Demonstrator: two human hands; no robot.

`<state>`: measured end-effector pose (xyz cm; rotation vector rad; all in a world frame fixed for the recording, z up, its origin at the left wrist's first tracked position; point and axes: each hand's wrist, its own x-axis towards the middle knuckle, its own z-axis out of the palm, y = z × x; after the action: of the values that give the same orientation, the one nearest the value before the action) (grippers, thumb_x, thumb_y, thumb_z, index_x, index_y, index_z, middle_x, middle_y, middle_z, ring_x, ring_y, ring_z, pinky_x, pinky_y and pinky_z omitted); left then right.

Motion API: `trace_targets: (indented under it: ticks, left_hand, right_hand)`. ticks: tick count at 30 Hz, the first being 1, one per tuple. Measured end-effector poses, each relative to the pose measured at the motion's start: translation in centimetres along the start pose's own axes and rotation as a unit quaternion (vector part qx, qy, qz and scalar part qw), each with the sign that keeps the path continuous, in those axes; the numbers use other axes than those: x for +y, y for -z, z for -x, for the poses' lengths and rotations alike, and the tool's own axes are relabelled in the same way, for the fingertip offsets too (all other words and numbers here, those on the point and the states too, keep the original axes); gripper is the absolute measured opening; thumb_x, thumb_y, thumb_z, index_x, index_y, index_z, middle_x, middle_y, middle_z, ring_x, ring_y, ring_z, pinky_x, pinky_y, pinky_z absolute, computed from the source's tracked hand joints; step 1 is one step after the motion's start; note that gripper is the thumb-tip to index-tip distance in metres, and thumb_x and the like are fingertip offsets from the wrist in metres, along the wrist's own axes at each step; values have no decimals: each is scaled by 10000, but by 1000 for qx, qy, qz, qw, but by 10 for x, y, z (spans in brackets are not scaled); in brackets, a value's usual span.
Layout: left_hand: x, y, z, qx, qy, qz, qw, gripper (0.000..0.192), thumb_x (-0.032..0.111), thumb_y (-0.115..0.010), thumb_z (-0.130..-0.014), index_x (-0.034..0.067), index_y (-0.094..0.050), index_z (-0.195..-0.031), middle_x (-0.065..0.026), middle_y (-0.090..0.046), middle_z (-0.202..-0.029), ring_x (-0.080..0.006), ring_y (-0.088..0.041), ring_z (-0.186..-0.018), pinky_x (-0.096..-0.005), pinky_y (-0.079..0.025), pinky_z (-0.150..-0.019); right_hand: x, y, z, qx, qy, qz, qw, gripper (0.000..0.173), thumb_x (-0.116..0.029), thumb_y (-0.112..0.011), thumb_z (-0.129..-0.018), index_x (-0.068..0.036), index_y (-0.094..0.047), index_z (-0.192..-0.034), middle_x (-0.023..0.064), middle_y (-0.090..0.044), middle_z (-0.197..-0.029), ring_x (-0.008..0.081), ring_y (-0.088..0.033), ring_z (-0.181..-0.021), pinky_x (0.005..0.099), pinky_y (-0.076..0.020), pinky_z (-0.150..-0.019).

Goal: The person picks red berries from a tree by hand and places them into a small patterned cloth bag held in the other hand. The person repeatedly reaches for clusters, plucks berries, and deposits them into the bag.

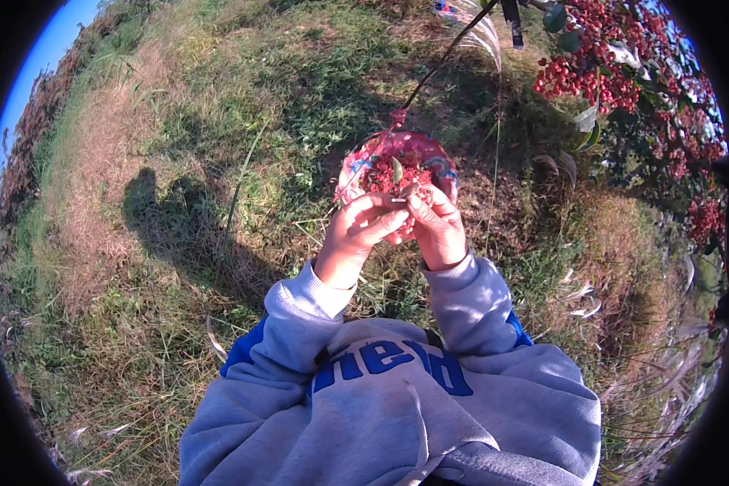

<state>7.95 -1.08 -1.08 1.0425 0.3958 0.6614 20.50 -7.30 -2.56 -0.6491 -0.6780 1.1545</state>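
My left hand (359, 229) and my right hand (438, 226) meet in front of me, thumbs and fingertips pinched together. Between them is a small cluster of red berries (407, 227), partly hidden by the fingers. A short pale piece (398, 200), perhaps a stem, shows at the left fingertips. Just beyond the hands is a pink, multicoloured round container (401, 141). Red berries (381, 173) lie inside it with a green leaf (397, 170) among them. The hands cover its near side.
Branches with dense red berry clusters (595, 79) hang at the upper right. A thin dark branch (446, 58) slants down toward the container. Tall grass plumes (492, 42) stand nearby. Grass and weeds (231, 109) cover the ground, with my shadow (182, 219) at left.
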Motion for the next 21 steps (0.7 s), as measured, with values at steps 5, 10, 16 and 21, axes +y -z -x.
trace_targets:
  ticks: [5, 10, 16, 21]
  left_hand:
    - [-15, 10, -4, 8, 21, 129, 991, 183, 74, -577, -797, 11, -533, -963, -56, -587, -805, -118, -548, -696, -213, -422, -603]
    - [-13, 2, -8, 4, 50, 274, 960, 133, 109, -527, -824, 40, -535, -937, -55, -578, -854, -137, -543, -728, -247, -443, -628]
    - [-26, 17, -14, 17, 97, 448, 888, 196, 141, -464, -830, 9, -529, -960, -69, -551, -917, -171, -537, -785, -299, -464, -727]
    - [-22, 24, -13, 9, 115, 460, 880, 151, 108, -457, -822, 9, -553, -884, -98, -529, -946, -190, -546, -827, -309, -472, -738]
  right_hand:
    - [1, -5, 1, 14, 35, 57, 998, 72, -87, -547, -838, -28, -578, -863, 5, -530, -801, 81, -519, -638, 206, -420, -552]
    - [0, -8, 3, 24, 131, 120, 984, 93, -48, -571, -815, 2, -571, -893, 33, -489, -898, 92, -513, -748, 189, -416, -570]
    - [-15, -6, 5, 40, 177, 211, 960, 91, -19, -564, -808, 3, -564, -897, 35, -486, -888, 89, -478, -760, 199, -393, -649]
    - [-25, 18, -6, 114, 185, 266, 939, 131, 8, -569, -783, 11, -558, -913, 23, -494, -864, 77, -450, -747, 198, -362, -661]
